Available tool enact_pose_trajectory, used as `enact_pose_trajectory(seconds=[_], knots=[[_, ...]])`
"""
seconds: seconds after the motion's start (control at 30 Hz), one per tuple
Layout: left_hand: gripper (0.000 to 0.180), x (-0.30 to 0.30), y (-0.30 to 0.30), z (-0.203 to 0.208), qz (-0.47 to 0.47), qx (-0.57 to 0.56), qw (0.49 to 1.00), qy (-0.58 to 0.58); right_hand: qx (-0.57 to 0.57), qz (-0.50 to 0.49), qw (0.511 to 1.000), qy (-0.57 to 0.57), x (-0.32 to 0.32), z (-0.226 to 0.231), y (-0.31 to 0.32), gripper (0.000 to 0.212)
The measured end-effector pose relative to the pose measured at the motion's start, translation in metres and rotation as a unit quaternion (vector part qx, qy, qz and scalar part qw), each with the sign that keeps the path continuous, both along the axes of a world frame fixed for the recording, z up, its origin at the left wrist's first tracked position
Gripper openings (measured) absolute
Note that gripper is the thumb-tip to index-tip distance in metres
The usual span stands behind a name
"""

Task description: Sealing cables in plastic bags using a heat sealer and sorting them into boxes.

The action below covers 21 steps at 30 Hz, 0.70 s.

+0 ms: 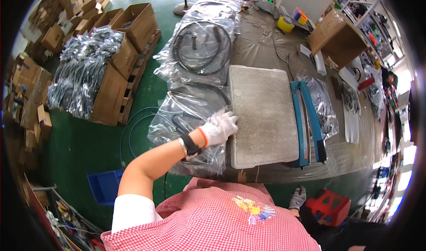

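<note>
My left hand [220, 126], in a white knit glove with an orange cuff, has its fingers curled over the right edge of a clear plastic bag [186, 111]. Inside the bag lies a coiled black cable or hose. The fingertips meet the left side of a worn, grey-white slab [265, 117]; what they grip, if anything, is hidden. Down at my right side, away from the table, hangs my right hand [297, 197] in a greyish glove. Its fingers look stretched out, and nothing shows in them. A blue bag sealer [310, 122] with a long arm stands right of the slab.
More bagged black coils [202, 46] lie along the table's far left. An open cardboard box [337, 40] and yellow tape [285, 24] sit at the far right. Cartons of bagged goods [108, 91] stand on a pallet at left. Blue bin [105, 186] and red stool [330, 206] are on the floor.
</note>
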<state>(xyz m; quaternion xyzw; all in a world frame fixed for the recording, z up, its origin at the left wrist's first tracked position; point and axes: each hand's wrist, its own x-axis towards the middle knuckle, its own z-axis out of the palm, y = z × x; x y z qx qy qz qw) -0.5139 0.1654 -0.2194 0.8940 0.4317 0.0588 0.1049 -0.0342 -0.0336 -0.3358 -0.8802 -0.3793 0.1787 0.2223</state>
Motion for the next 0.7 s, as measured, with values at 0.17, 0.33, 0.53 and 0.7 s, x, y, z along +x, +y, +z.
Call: enact_pose_trajectory(seconds=[0.17,0.33,0.53,0.7], knots=[[0.042,0.019,-0.035,0.02,0.226,0.099,0.946,-0.211,0.012,0.015,0.998,-0.055,0.003,0.005,-0.027,0.026],[0.034,0.033,-0.049,0.015,0.309,0.023,0.95,-0.031,0.042,-0.049,0.996,-0.067,0.04,0.032,0.012,0.031],[0.019,0.029,-0.08,0.036,0.318,0.05,0.946,0.03,0.248,-0.11,0.953,0.137,0.094,0.058,0.133,0.019],[0.033,0.028,-0.128,0.01,0.371,0.039,0.925,0.071,0.165,-0.073,0.931,0.318,0.123,0.06,0.224,0.029]])
